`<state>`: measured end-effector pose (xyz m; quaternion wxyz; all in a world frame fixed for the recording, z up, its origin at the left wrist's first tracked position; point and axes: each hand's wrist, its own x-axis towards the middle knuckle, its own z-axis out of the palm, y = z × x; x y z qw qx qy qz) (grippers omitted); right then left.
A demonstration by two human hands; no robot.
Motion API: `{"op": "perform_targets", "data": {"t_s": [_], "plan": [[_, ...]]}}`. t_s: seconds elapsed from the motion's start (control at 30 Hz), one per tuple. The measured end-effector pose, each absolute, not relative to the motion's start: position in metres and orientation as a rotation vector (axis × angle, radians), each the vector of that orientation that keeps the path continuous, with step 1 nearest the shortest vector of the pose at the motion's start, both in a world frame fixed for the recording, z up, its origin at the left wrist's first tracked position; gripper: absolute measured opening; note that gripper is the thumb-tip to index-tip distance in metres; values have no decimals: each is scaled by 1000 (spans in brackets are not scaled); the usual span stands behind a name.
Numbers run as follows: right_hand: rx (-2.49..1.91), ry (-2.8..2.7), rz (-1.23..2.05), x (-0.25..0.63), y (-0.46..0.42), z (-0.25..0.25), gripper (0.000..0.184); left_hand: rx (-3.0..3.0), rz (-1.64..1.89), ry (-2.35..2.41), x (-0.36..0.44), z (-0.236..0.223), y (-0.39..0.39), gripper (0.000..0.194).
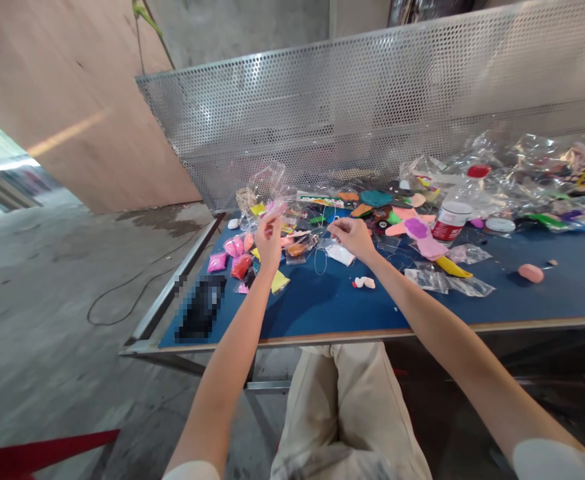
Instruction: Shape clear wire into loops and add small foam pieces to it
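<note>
My left hand [269, 235] is raised over the blue table [332, 307], fingers pinched on a crumpled clear plastic bag [265, 187] that stands up above it. My right hand [352, 235] is closed in a pinch just to the right, on a thin clear piece I cannot make out, above a small white packet [341, 253]. Between and around the hands lie small packets of coloured clay: pink [217, 261], red [241, 267], yellow [279, 281]. Two small white clay lumps [363, 282] lie below my right hand.
A white jar with a red label [449, 220] stands right of my hands among coloured clay shapes and clear wrappers [512, 173]. A pink clay lump [531, 273] lies at the right. A blurred dark object [202, 307] sits near the table's left corner. A perforated metal panel [372, 107] backs the table.
</note>
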<state>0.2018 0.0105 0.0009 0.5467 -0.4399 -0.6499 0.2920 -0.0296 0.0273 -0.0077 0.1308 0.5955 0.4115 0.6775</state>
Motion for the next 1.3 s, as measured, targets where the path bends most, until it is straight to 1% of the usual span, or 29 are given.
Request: {"op": "perform_targets", "data": {"t_s": [0.07,0.17,0.23,0.33,0.43,0.63,0.97,1.17,1.3], "plan": [[-1061,-1559,650,201,10,1,23,2270,1910,1174,-29,-5,22,27],[-1068,-1574,669,200,9,1,22,2949,1582,1051,-24,-3,14,20],[-1072,-1581,719,200,10,0,21,3187,1390,1038,-21,-3,10,19],[-1081,-1598,774,198,10,-2,21,3362,1152,1044,-17,-3,6,18],[-1089,-1622,794,195,11,-4,19,3438,1022,1043,-14,-3,4,21],[-1032,-1678,750,194,13,-9,17,3393,1018,1017,-16,-5,8,21],[-971,-1722,626,187,7,-13,23,3236,960,1037,-14,-6,7,32],[-988,-1715,565,185,3,-12,24,3144,984,1054,-15,-3,3,32],[-1020,-1707,545,186,4,-13,22,3254,852,1028,-16,-2,5,30]]}}
